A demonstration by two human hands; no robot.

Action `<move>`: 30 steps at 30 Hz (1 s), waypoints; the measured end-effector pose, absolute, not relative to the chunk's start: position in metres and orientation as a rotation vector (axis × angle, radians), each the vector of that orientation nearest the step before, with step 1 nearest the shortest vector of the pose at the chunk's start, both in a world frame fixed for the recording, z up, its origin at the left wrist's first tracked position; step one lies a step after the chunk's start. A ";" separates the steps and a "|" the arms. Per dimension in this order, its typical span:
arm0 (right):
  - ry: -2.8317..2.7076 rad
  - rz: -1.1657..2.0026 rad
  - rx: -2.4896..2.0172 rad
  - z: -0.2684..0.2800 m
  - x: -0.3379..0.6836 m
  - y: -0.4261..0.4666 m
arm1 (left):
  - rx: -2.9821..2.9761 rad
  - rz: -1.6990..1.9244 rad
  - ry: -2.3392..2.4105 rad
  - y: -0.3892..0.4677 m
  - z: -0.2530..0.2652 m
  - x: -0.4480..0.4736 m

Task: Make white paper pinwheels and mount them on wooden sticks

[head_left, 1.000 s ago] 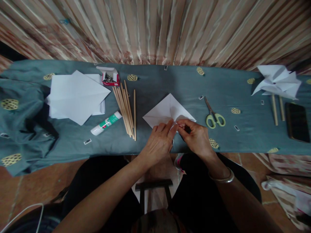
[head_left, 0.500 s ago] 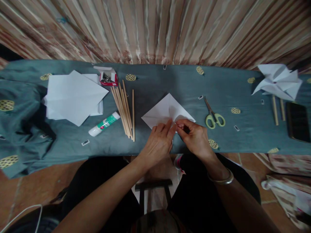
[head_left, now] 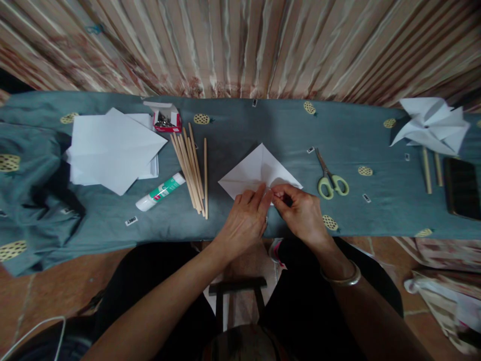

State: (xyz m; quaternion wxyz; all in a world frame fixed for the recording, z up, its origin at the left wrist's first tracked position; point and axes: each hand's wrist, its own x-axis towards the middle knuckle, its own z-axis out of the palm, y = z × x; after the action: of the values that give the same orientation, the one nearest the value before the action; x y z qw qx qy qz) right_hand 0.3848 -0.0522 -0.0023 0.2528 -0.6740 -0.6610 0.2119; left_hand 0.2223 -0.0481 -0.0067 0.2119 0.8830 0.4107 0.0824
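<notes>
Paper (head_left: 259, 168), folded into a white triangle, lies on the grey-blue cloth (head_left: 263, 125) at the near edge of the table. The right hand (head_left: 304, 213) pinches its near corner between thumb and forefinger, and the left hand (head_left: 246, 220) presses flat fingers on the sheet just beside that pinch. If the left hand lifts, the sheet may slide on the soft cloth and the crease may go crooked. A hard pull at the pinch could tear the corner. The scissors (head_left: 330, 180) lie right of the grip, the wooden sticks (head_left: 191, 168) and the glue stick (head_left: 161, 191) left of it; a sweeping wrist could knock them.
</notes>
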 end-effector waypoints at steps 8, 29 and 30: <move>-1.918 0.419 -1.761 -0.002 0.383 -0.058 | 2.434 0.284 1.122 -0.043 -0.012 0.223; -2.111 0.298 -1.623 -0.010 0.385 -0.065 | 2.310 0.578 1.049 -0.045 -0.020 0.211; -2.079 0.293 -1.627 -0.010 0.387 -0.064 | 2.317 0.589 1.048 -0.044 -0.019 0.209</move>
State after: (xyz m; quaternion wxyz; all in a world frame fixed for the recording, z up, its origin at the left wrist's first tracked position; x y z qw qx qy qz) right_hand 0.3870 -0.0638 -0.0105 0.2403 -0.5946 -0.7598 0.1070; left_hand 0.2091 -0.0440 -0.0190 0.2622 0.8565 0.3875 0.2178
